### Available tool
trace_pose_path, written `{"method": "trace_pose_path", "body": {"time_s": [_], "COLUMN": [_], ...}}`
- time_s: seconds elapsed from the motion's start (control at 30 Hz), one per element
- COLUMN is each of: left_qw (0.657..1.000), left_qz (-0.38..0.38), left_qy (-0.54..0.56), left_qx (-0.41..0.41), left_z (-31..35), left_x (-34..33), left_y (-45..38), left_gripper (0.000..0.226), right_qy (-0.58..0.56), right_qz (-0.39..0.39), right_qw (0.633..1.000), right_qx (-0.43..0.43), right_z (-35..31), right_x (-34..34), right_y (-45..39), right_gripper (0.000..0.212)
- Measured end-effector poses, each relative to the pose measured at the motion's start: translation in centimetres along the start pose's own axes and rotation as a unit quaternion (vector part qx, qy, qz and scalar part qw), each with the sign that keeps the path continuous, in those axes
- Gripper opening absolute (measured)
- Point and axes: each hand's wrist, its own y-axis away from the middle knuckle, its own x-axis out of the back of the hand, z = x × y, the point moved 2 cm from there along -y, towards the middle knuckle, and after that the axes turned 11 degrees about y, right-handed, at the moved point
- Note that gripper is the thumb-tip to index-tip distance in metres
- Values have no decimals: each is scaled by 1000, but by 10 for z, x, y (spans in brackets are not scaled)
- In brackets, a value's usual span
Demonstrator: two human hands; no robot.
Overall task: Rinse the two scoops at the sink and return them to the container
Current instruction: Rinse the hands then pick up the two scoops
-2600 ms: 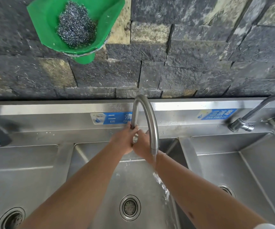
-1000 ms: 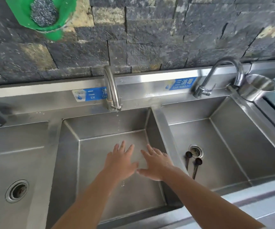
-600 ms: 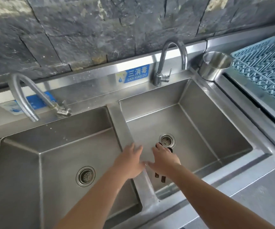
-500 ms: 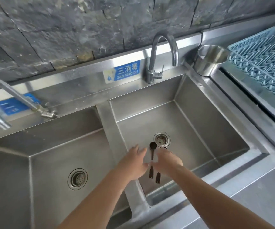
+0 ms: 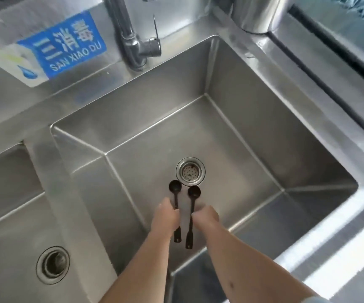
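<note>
While my left hand (image 5: 165,217) has its fingers (image 5: 172,212) curled round the handle of the left scoop (image 5: 175,194), my right hand (image 5: 206,216) is bunched beside the handle of the right scoop (image 5: 192,206); the fingers look closed against it, though I cannot tell whether they truly grip it or only touch it. Both black scoops lie side by side over the floor of the right basin (image 5: 264,149), bowls pointing toward the far wall and handle ends toward the near wall, with the bowls just beside the drain strainer (image 5: 190,174). Past them, the faucet (image 5: 133,40) stands at the basin's far rim, next to a blue sign (image 5: 67,49), and I see no water running from it. A round steel container (image 5: 255,14) sits at the far right corner of the sink unit, well apart from the scoops. I judge that I am just picking the scoops up; whether they are already rinsed I cannot say, and carrying them to the container is all still to do.
</note>
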Motion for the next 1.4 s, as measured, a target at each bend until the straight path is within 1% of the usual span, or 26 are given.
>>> {"method": "trace_pose_path", "body": {"time_s": [0.1,0.23,0.37,0.4,0.47,0.53,0.6,0.7,0.77,0.87,0.93,1.0,1.07,1.1,1.2,1.3,1.4], "left_qw": [1000,997,998,998,997,992,976,931,908,893,887,883,878,875,870,857,844], "left_qz": [24,61,49,46,42,44,49,40,27,22,21,15,19,23,50,69,92], "left_qy": [16,35,25,32,57,114,206,354,410,448,462,469,476,478,482,502,522], "left_qx": [11,11,17,24,26,28,43,75,76,36,9,-22,-53,-67,-93,-92,-82], "left_z": [-9,-17,-21,-21,-18,-10,2,25,37,49,49,42,30,24,1,-24,-51], "left_x": [-16,-25,-28,-27,-22,-13,0,26,47,87,115,143,166,175,195,206,211], "left_y": [-20,-34,-39,-39,-38,-29,-12,26,54,111,149,186,224,242,292,330,357], "left_gripper": [25,14,8,5,7,5,8,13,14,11,11,15,13,12,11,11,11], "right_qy": [-44,-46,-20,-14,-7,-4,-13,-33,-43,-81,-102,-120,-144,-155,-169,-171,-148], "right_qz": [8,27,21,19,25,41,59,70,73,47,19,-27,-79,-99,-142,-183,-200], "right_qw": [999,999,999,999,997,996,994,987,979,964,951,935,917,911,901,899,894], "right_qx": [-16,0,34,45,68,78,90,144,187,248,291,333,363,369,374,359,373], "right_z": [-1,-5,-5,-7,-12,-16,-22,-35,-43,-45,-45,-44,-42,-42,-44,-45,-43], "right_x": [-12,-23,-26,-24,-17,-7,8,33,50,69,73,71,66,62,46,23,0], "right_y": [-18,-35,-45,-45,-41,-30,-9,33,64,125,167,210,251,268,309,339,362], "right_gripper": [33,26,13,12,16,29,39,37,32,24,25,24,20,17,22,22,25]}}
